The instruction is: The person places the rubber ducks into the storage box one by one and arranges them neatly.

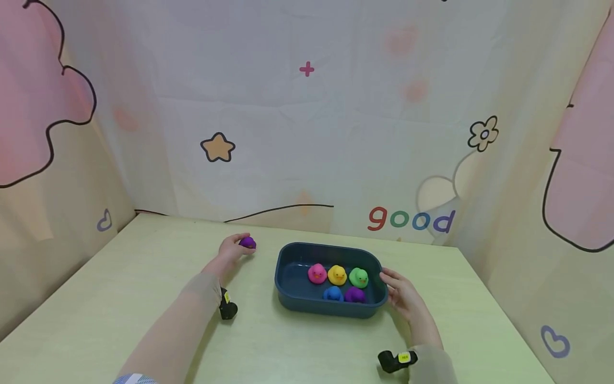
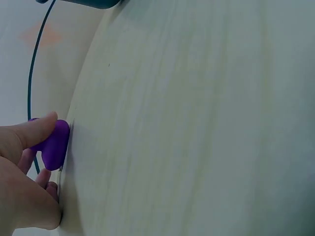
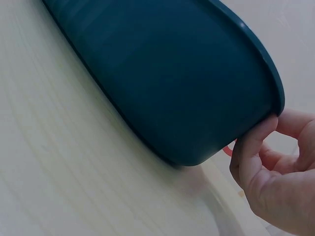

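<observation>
My left hand [image 1: 233,248] pinches a purple rubber duck [image 1: 248,242] at the tabletop, left of the dark blue basin [image 1: 292,306]. In the left wrist view the thumb lies over the duck [image 2: 58,145], and the fingers are partly hidden behind it. At the basin's right end, my right hand [image 1: 405,298] holds the rim. The right wrist view has its fingers [image 3: 258,135] bent against the wall just under the lip. Inside the basin sit a pink duck [image 1: 317,273], a yellow duck [image 1: 337,275], a green duck [image 1: 358,278], a blue duck [image 1: 333,294] and another purple duck [image 1: 355,295].
The basin stands upright on a pale wooden table [image 1: 144,266]. A printed cloth [image 1: 268,133] with a star, a flower and the word "good" hangs behind it and along both sides. Each wrist bears a small black camera, such as the left one [image 1: 227,308].
</observation>
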`<action>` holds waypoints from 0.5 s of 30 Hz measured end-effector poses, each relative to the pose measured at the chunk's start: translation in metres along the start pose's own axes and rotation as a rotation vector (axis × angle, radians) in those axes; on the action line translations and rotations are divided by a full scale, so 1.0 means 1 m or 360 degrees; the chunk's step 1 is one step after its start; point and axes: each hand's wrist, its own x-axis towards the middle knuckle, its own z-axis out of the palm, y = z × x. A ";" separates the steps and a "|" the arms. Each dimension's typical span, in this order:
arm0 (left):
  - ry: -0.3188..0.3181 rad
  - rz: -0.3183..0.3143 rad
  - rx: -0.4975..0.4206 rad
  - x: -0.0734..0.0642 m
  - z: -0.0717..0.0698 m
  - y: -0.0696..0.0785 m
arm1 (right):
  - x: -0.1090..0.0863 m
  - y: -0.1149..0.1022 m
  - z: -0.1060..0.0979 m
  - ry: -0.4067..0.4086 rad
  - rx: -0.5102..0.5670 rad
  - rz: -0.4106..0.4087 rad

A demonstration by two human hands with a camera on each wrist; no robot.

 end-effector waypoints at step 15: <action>0.0088 -0.0047 0.0051 0.005 -0.001 -0.001 | 0.000 0.000 -0.001 -0.0024 -0.0007 0.0006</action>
